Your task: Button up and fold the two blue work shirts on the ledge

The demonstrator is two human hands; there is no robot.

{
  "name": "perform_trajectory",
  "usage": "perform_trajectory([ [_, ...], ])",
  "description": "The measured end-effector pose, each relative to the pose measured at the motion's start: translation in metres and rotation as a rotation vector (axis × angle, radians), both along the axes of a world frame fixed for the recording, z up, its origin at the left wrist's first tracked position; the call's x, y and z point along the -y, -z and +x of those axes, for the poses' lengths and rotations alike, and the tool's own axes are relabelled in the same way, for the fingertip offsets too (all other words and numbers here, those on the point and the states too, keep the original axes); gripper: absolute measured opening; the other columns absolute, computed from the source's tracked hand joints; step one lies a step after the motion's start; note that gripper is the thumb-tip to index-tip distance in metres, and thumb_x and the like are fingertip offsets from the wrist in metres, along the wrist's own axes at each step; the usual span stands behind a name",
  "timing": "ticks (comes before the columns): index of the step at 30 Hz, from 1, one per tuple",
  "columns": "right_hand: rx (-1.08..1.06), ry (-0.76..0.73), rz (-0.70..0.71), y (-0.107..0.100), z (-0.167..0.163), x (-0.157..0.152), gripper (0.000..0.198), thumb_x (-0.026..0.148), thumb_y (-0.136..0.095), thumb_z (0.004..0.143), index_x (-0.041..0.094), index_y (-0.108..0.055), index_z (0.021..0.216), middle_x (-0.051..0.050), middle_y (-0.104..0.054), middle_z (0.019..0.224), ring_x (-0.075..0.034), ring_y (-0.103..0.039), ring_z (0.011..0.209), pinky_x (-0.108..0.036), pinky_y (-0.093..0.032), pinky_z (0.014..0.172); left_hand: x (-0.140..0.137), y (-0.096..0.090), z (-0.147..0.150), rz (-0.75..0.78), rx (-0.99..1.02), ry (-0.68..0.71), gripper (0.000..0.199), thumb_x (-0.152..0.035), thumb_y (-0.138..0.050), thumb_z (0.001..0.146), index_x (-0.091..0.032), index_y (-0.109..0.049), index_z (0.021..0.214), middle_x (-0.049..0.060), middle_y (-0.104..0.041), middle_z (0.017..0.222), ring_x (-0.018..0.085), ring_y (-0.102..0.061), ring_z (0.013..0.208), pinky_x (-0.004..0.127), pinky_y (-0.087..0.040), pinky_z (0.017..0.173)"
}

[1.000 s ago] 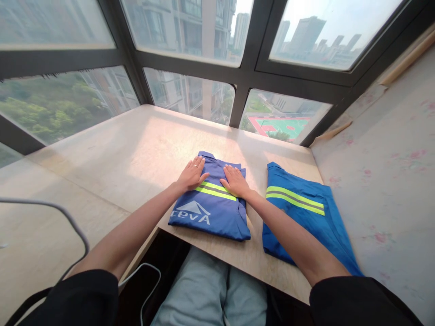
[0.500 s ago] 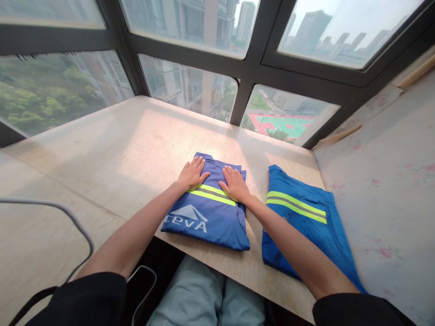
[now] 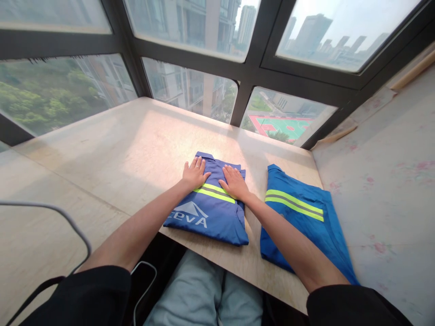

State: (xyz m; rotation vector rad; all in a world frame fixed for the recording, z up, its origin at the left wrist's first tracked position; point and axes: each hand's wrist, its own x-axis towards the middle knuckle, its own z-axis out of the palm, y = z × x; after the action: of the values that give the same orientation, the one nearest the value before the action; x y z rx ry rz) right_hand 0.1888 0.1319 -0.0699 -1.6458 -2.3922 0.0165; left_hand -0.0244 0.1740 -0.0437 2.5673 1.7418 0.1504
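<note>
A folded blue work jacket (image 3: 217,222) lies before me, with a yellow-green and grey reflective stripe and a pale printed logo. My left hand (image 3: 196,173) rests flat on its upper left part, fingers spread, a ring on one finger. On the upper right part lies my right hand (image 3: 234,182), palm down with its fingers stretched out. Neither hand grips the cloth. To the right is a second folded garment (image 3: 299,222), brighter blue with the same kind of stripe; my right forearm passes over its near left part.
Both garments lie on a pale, stone-look ledge (image 3: 102,154) below dark-framed windows (image 3: 190,50). A flowered wall (image 3: 380,199) bounds the right side. A grey cable (image 3: 68,213) loops at the left, and the ledge's front edge is just above my legs (image 3: 204,290).
My left hand has shifted very slightly to the right on the jacket. My right hand stays in place, and the camera view has moved a little.
</note>
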Motion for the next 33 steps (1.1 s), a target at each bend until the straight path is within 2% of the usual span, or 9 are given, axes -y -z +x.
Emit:
perform_trajectory([
  [3,-0.005,-0.004,0.006,0.001,0.000,-0.001,0.065,0.048,-0.034,0.100,0.009,-0.036,0.152,-0.016,-0.033,0.159,-0.028,-0.028,0.148,-0.047,-0.017,0.122,0.019,0.003,0.002,-0.019,0.028,-0.082,0.066,-0.048,-0.031,0.099,-0.012,-0.030,0.154,0.019,-0.025,0.161,0.036,-0.024,0.149,0.063,-0.023,0.114],
  [8,-0.002,-0.004,-0.009,0.002,0.000,-0.002,0.066,0.048,-0.034,0.100,0.006,-0.037,0.151,-0.018,-0.032,0.159,-0.029,-0.027,0.149,-0.047,-0.017,0.122,0.065,0.002,-0.005,0.069,0.070,-0.127,0.060,-0.040,-0.032,0.099,-0.009,-0.038,0.149,0.025,-0.034,0.156,0.037,-0.029,0.147,0.063,-0.027,0.112],
  [12,-0.003,-0.007,-0.014,0.002,0.000,-0.003,0.065,0.047,-0.035,0.100,0.007,-0.037,0.151,-0.018,-0.033,0.159,-0.028,-0.027,0.148,-0.047,-0.017,0.121,0.101,-0.009,-0.018,-0.039,0.117,-0.252,0.064,-0.046,-0.042,0.095,-0.007,-0.043,0.145,0.026,-0.041,0.152,0.040,-0.042,0.139,0.055,-0.040,0.105],
  [16,-0.014,-0.014,0.013,-0.001,0.000,-0.001,0.061,0.042,-0.038,0.099,0.005,-0.041,0.148,-0.019,-0.037,0.156,-0.029,-0.032,0.147,-0.048,-0.020,0.121,0.140,-0.023,-0.041,-0.080,0.296,-0.429,0.068,-0.053,-0.045,0.092,-0.008,-0.043,0.143,0.025,-0.059,0.135,0.036,-0.061,0.119,0.044,-0.051,0.089],
  [19,-0.023,-0.059,0.076,-0.006,-0.002,0.003,0.051,0.032,-0.038,0.098,0.005,-0.050,0.141,-0.018,-0.043,0.153,-0.029,-0.037,0.144,-0.047,-0.024,0.120,0.164,-0.032,-0.065,-0.174,0.380,-0.526,0.055,-0.052,-0.047,0.090,-0.012,-0.058,0.126,0.020,-0.070,0.115,0.034,-0.066,0.109,0.042,-0.052,0.084],
  [22,-0.010,-0.121,0.143,-0.014,-0.005,0.009,0.043,0.021,-0.035,0.097,0.008,-0.057,0.133,-0.017,-0.049,0.148,-0.028,-0.041,0.141,-0.048,-0.025,0.120,0.174,-0.039,-0.089,-0.361,0.555,-0.603,0.046,-0.053,-0.052,0.086,-0.015,-0.067,0.107,0.013,-0.074,0.095,0.029,-0.071,0.088,0.036,-0.055,0.072],
  [26,0.006,-0.185,0.201,-0.028,-0.013,0.023,0.040,0.014,-0.038,0.095,0.009,-0.058,0.129,-0.020,-0.049,0.148,-0.030,-0.041,0.141,-0.053,-0.025,0.119,0.175,-0.041,-0.102,-0.556,0.897,-0.640,0.052,-0.059,-0.068,0.070,-0.014,-0.067,0.096,0.006,-0.069,0.078,0.020,-0.065,0.063,0.029,-0.052,0.053],
  [29,-0.038,-0.223,0.190,-0.035,-0.024,0.044,0.040,0.020,-0.044,0.095,0.011,-0.055,0.133,-0.020,-0.047,0.149,-0.032,-0.039,0.142,-0.056,-0.025,0.119,0.173,-0.041,-0.096,-0.634,1.074,-0.651,0.053,-0.058,-0.076,0.061,-0.013,-0.067,0.087,0.003,-0.066,0.074,0.014,-0.059,0.056,0.027,-0.052,0.052],
  [33,-0.079,-0.339,0.095,-0.031,-0.032,0.075,0.045,0.033,-0.047,0.098,0.013,-0.050,0.139,-0.020,-0.045,0.151,-0.033,-0.037,0.143,-0.056,-0.029,0.118,0.172,-0.043,-0.089,-0.738,1.208,-0.652,0.049,-0.053,-0.082,0.056,-0.013,-0.067,0.080,0.001,-0.065,0.069,0.011,-0.056,0.053,0.025,-0.051,0.051],
])
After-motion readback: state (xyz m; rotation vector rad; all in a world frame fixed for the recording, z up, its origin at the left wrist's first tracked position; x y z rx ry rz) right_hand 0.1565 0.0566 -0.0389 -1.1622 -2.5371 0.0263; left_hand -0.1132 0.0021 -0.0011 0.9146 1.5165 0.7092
